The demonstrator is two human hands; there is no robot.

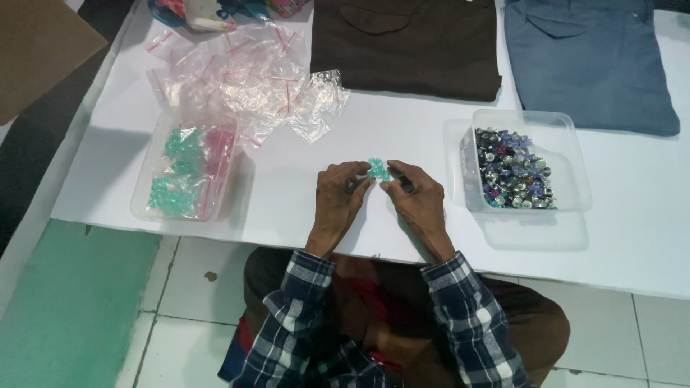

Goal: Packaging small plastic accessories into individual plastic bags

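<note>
Head view: both hands' grips pinch teal beads (378, 169) (right tub (568, 154) holds mixed studs).

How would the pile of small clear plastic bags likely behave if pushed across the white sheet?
The clear bags look thin and crinkled, so probably floppy and very light. Loosely heaped, they would likely slide and scatter rather than move together. Their glossy film suggests they are slippery to pinch.

The small teal pieces (378, 169) pinched between the left hand (339, 197) and right hand (419, 200) are too tiny to tell apart, and the fingertips cover much of them. The brown garment (406, 47) and the blue-grey garment (586, 57) are cut off by the top edge (collars out of sight). In the right-hand clear tub (568, 144), the mixed metallic bits blur into one heap.
</note>
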